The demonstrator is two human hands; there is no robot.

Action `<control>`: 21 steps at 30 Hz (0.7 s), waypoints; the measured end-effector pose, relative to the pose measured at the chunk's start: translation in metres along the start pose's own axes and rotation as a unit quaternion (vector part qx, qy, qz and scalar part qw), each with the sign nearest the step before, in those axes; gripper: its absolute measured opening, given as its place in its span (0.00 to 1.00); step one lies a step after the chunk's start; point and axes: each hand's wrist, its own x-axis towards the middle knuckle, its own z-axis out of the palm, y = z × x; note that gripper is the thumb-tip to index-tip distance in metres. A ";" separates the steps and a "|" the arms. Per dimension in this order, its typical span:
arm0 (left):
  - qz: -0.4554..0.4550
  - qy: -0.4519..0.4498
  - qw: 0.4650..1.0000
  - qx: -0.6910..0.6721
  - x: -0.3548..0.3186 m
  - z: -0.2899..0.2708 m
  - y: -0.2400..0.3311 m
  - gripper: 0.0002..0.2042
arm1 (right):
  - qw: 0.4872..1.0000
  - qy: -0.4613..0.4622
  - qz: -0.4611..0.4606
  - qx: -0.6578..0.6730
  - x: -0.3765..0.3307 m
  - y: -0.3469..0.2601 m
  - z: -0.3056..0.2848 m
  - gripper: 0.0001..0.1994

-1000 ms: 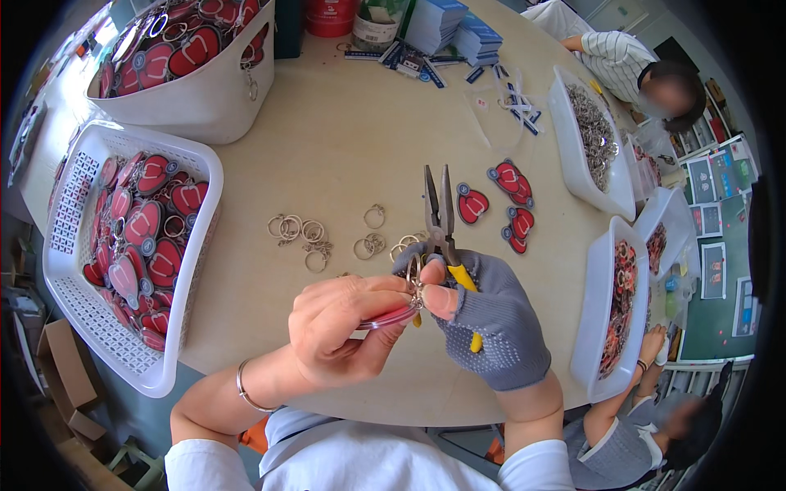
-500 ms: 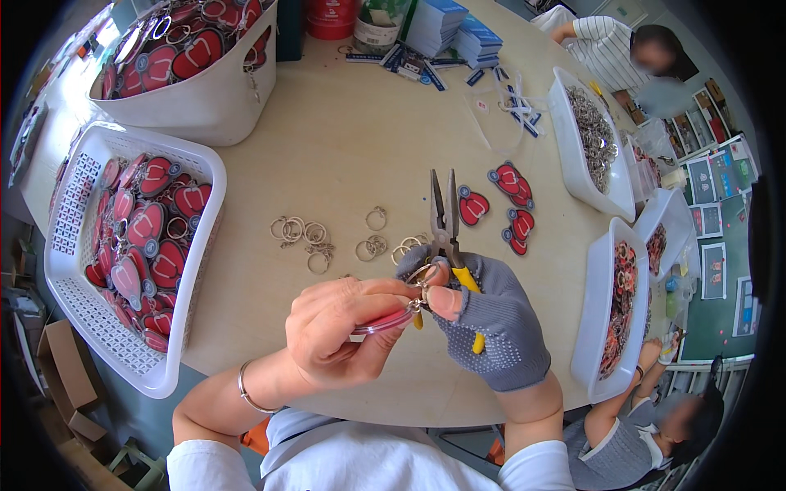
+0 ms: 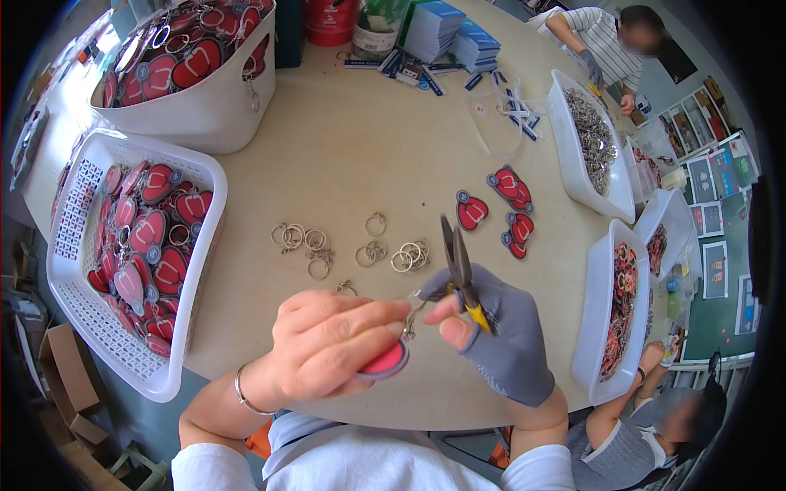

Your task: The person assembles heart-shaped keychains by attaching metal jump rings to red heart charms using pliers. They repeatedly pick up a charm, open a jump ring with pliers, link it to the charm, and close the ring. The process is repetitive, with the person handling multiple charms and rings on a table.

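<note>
Beige, smooth counter (image 3: 352,172) spreads below: near its front edge, bare left fingers (image 3: 348,331) pinch one rounded red keychain (image 3: 385,361), and grey-gloved right fingers (image 3: 457,331) grip yellow-handled metal pliers (image 3: 464,282) beside it.

A wide fisheye head view looks down from above the left grip (image 3: 327,348) and right grip (image 3: 509,334), near them. It faces forward, taking in the counter (image 3: 368,147) beyond and beside both.
</note>
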 end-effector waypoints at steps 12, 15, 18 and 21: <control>0.098 0.002 0.994 0.054 0.001 0.003 0.003 0.08 | 0.874 -0.096 -0.281 -0.385 -0.023 -0.001 -0.034 0.14; 0.098 -0.002 0.994 0.048 0.001 0.002 0.004 0.07 | 0.873 -0.107 -0.286 -0.381 -0.022 -0.002 -0.036 0.14; 0.098 -0.002 0.994 0.039 0.002 0.002 0.003 0.07 | 0.876 -0.114 -0.289 -0.368 -0.022 -0.002 -0.037 0.14; 0.088 -0.018 0.996 0.024 0.002 0.001 0.005 0.06 | 0.879 -0.112 -0.293 -0.358 -0.021 -0.001 -0.037 0.14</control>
